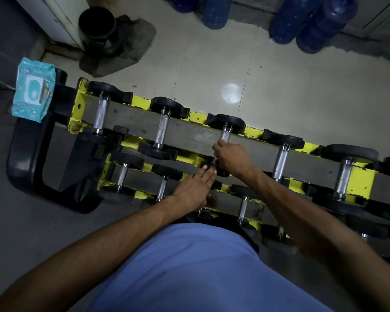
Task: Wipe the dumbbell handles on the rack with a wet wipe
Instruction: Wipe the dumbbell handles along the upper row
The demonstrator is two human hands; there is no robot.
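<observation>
We take the yellow rack (pixel 140 102) as our mark. Its top tier carries a row of dumbbells, their chrome handles crossing a grey shelf. A lower tier on the rack's near side holds smaller ones.

The right hand (pixel 231 155) is on the third dumbbell from the rack's left end. Its fingers curl round the near part of that handle (pixel 225 135), and the far part shows bare beyond the knuckles. We cannot tell whether a wipe lies under the fingers.

The left hand (pixel 193 190) lies flat over the lower tier, fingers straight and together. Its tips are at the near black head of the same dumbbell.

Off the rack's left end, a teal wipe pack (pixel 33 91) rests on a black frame (pixel 27 154). Beyond the rack's far side, on the tiled floor (pixel 212 75), a black bucket (pixel 97 25) stands on a grey cloth (pixel 133 46), with blue bottles (pixel 214 12) further along. A blue shirt (pixel 200 266) fills the view on the rack's near side.
</observation>
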